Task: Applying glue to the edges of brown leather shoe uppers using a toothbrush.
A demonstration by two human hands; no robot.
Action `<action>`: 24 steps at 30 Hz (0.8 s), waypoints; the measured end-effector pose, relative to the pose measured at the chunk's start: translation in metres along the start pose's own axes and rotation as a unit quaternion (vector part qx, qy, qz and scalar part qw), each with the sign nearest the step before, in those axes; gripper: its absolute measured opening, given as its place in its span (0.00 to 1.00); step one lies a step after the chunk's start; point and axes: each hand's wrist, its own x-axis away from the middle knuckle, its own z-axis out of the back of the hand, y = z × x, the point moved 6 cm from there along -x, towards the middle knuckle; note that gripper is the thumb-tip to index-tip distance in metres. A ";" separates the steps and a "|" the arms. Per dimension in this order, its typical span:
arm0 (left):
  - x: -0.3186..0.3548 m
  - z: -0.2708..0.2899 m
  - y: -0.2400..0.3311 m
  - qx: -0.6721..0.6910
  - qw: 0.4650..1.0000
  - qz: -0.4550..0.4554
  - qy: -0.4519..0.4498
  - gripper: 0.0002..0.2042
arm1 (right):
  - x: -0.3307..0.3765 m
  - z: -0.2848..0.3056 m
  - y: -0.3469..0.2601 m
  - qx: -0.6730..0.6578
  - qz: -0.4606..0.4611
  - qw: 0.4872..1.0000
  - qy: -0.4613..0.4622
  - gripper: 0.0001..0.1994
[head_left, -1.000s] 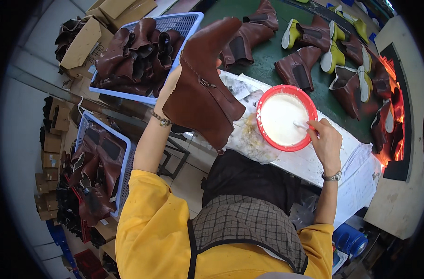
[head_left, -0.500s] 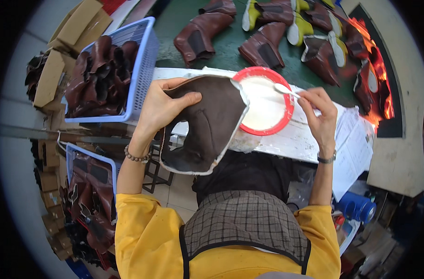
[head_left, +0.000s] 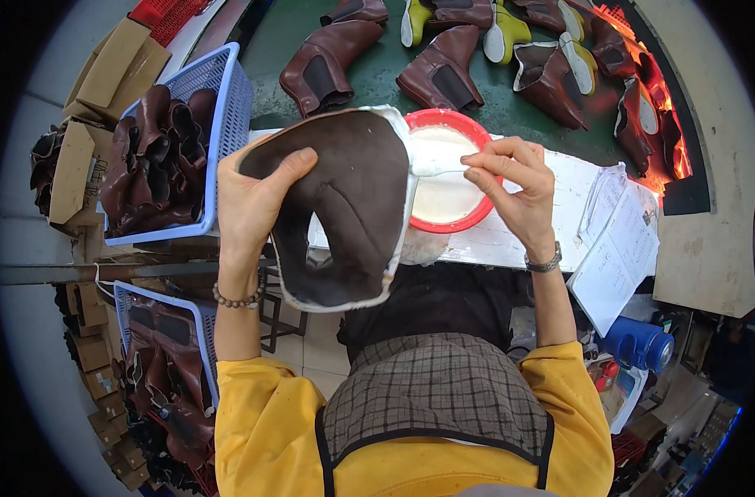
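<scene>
My left hand (head_left: 253,203) grips a dark brown leather boot upper (head_left: 356,153) by its left side, thumb lying on the face turned to me. White paste coats the upper's right and bottom edges, and an opening shows in its lower left. Between the thumb and fingers of my right hand (head_left: 516,189) is a small thin-handled brush (head_left: 431,168), its head covered in white. The brush head is at the upper's right edge, over a red bowl (head_left: 482,134) of white liquid paste (head_left: 443,199).
Blue plastic baskets of brown boot uppers stand at left, one higher (head_left: 236,103) and one lower (head_left: 203,315). Brown boots (head_left: 328,62) lie on the green tabletop (head_left: 265,79), with a glowing heater (head_left: 671,124) at far right. Papers (head_left: 617,240) and a blue jug (head_left: 638,344) are at right.
My right hand has brought the brush left and slightly down, from the bowl's right rim to the upper's edge. The left hand has shifted left with the boot upper, now turned a little.
</scene>
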 end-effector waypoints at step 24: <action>-0.017 0.038 -0.005 -0.190 0.969 -0.139 0.076 0.17 | -0.011 0.006 0.026 0.090 -0.103 0.987 -0.083 0.05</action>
